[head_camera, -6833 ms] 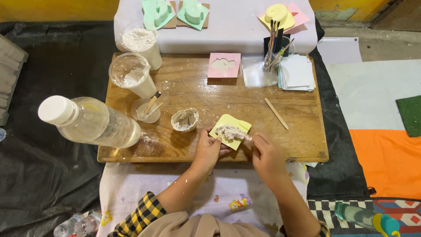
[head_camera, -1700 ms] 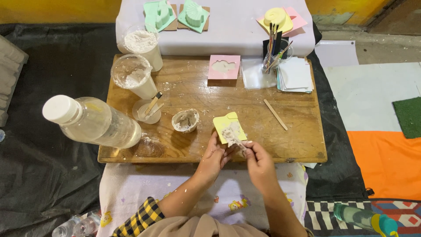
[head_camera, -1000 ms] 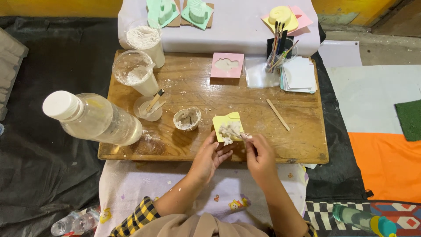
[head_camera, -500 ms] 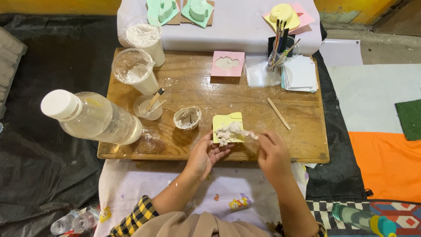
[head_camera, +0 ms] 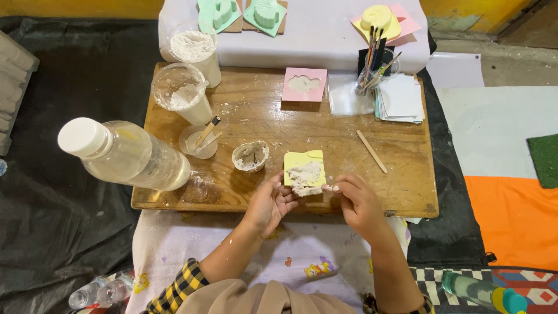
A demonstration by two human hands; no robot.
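White paste lies piled in the yellow mould (head_camera: pixel 304 168) at the near edge of the wooden table (head_camera: pixel 401 186). Half a second ago the paste sat more in the middle of the mould. Now some of it hangs over the near rim, so it has been pushed or pulled that way.

The left hand (head_camera: pixel 268 204) is at the near left corner of the mould. Its fingers are curled and its thumb touches the rim, so it seems to be holding the mould steady. It sits in almost the same spot as a moment ago.

The right hand (head_camera: pixel 357 200) has moved. Half a second ago it was a little farther right and lower. Now it is up close to the mould, with finger and thumb pinched shut on a small stick (head_camera: pixel 329 188) with paste on its tip. That tip touches the paste at the near right corner.

My guess is that the paste is being spread or scraped in the mould, and the job looks partly done, since the paste is lumpy, not flat.

Just left of the mould stands a small cup (head_camera: pixel 250 156) smeared with paste. A long wooden stick (head_camera: pixel 372 151) lies to the right, well apart from both hands. A big bottle (head_camera: pixel 125 160) lies on its side at the left.
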